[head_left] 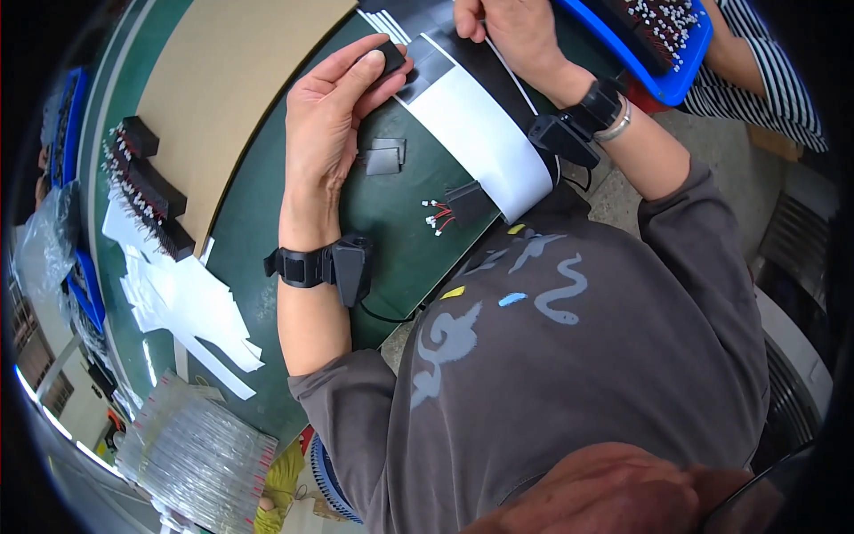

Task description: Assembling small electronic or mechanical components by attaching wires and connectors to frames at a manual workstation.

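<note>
The two hands are apart from each other over the green desk (pixel 245 222); the left hand (pixel 318 111) pinches a small black block (pixel 390 58) between its thumb and fingers, so the block sits up at the tips of that hand; the right hand (pixel 525 43) is curled, with its thumb and finger close together, and from where I stand I cannot tell if anything is in it.

A long white strip (pixel 480 147) lies between the hands and runs down to the person's tummy; at its far end, just by the left fingers, is a dark shiny patch (pixel 431 68); two small grey squares (pixel 383 160) lie on the desk just right of the left wrist; nearer the tummy, below both hands, sits a black block with red wires (pixel 464 199) and little white plugs, right beside the white strip.

Well to the left of the left hand is a row of black blocks (pixel 160 189) with wires and white plugs; a big brown board (pixel 222 67) lies between that row and the left hand; below the row is a messy pile of white paper (pixel 182 298); up past the right hand is a blue tray (pixel 673 92) full of plugs and wires; a striped sleeve (pixel 772 71) of another person is next to it.
</note>
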A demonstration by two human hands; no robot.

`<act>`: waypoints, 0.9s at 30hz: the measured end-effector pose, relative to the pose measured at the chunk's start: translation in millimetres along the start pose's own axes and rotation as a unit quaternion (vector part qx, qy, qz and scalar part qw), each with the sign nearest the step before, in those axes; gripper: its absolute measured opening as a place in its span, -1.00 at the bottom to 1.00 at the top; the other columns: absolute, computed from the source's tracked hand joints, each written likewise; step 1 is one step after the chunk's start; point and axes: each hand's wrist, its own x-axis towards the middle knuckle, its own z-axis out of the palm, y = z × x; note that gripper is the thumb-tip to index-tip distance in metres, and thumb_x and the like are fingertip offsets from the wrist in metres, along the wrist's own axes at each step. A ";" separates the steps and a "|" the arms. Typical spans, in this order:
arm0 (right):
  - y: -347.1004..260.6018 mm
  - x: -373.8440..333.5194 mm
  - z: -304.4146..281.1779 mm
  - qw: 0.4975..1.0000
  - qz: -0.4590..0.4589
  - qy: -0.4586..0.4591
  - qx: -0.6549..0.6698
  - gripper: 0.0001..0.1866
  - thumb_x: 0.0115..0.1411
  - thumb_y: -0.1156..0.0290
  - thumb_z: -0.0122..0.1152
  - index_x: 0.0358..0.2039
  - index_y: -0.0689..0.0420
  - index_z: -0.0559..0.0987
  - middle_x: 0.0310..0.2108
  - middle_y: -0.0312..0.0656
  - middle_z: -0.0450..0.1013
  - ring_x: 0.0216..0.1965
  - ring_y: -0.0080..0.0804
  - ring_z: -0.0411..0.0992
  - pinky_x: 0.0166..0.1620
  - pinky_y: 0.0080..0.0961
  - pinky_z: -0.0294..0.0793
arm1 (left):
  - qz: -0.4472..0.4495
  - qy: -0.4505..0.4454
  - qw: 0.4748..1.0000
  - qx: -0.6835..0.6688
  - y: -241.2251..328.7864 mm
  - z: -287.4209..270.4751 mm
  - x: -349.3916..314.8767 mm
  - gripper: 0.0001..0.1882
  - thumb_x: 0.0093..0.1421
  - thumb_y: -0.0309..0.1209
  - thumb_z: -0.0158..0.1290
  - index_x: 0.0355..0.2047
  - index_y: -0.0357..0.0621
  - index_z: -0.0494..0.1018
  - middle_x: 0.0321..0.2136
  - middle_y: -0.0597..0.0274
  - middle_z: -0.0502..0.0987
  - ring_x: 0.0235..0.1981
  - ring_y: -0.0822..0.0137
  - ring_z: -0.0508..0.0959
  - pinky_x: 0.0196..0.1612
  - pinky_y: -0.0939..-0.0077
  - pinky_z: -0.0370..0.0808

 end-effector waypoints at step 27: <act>12.3 -24.7 25.4 0.843 -0.268 -0.334 -0.326 -0.80 0.18 0.51 0.37 -0.32 0.25 0.49 -0.32 -0.13 0.51 -0.08 -0.23 0.58 -0.09 -0.38 0.51 | 0.081 0.100 0.991 -0.047 -6.6 -50.2 -53.3 -0.65 0.39 -0.49 -0.02 0.12 -0.46 0.40 -0.01 -0.21 0.56 -0.03 0.08 0.65 0.05 0.38 0.66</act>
